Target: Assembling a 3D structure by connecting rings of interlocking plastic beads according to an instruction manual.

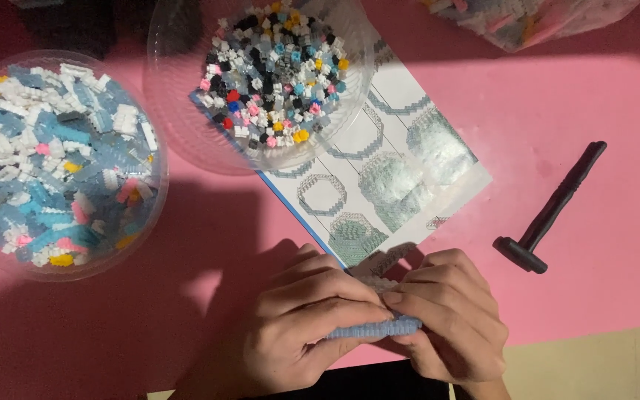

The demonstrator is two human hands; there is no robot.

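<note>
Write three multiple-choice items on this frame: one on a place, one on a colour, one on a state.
1. Where does the black tool lie?
A. right of the hands
B. inside a bowl
C. on the instruction sheet

2. What colour is the table mat?
A. green
B. pink
C. white

3. What are the left hand and right hand doing?
A. resting flat and empty
B. together gripping a light blue brick piece
C. each lifting a bowl

Answers: 1 A, it lies on the mat to the right. 2 B, pink surrounds everything. 3 B, fingers of both pinch the piece.
</note>
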